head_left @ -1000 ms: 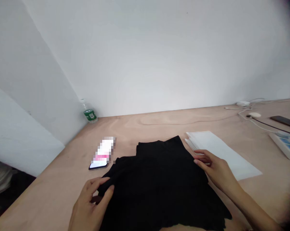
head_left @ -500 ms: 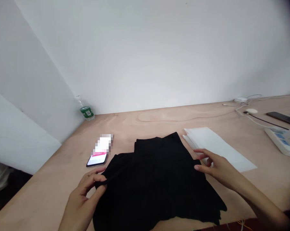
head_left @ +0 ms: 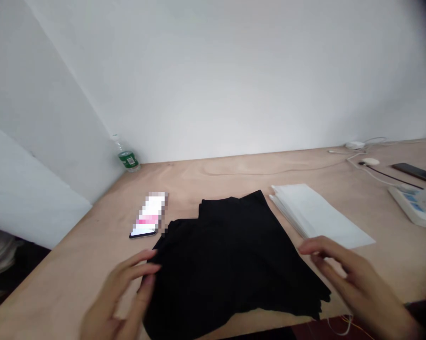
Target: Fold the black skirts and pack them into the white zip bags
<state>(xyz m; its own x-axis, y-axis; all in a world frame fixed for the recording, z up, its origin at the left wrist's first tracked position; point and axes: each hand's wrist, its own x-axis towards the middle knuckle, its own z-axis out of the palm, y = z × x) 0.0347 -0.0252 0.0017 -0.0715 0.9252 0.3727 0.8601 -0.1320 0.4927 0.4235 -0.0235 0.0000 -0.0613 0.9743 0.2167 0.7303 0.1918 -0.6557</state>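
A black garment point(head_left: 234, 255) lies spread on the wooden table point(head_left: 234, 174), its hem hanging over the near edge. My left hand point(head_left: 121, 297) is at the garment's left edge, fingers stretched out and blurred, touching or just off the cloth. At the right edge hovers my right hand point(head_left: 350, 278), fingers extended and apart, holding nothing. A stack of white sheets point(head_left: 315, 217) lies just beyond my right hand.
A phone point(head_left: 147, 222) with a lit screen lies left of the garment. A green-labelled bottle point(head_left: 126, 157) stands in the back left corner. Cables point(head_left: 361, 160), a dark remote point(head_left: 414, 172) and a white power strip point(head_left: 414, 203) occupy the right end.
Both hands have let go of the garment's edges and drawn back toward me, fingers opening. The garment now lies flatter.
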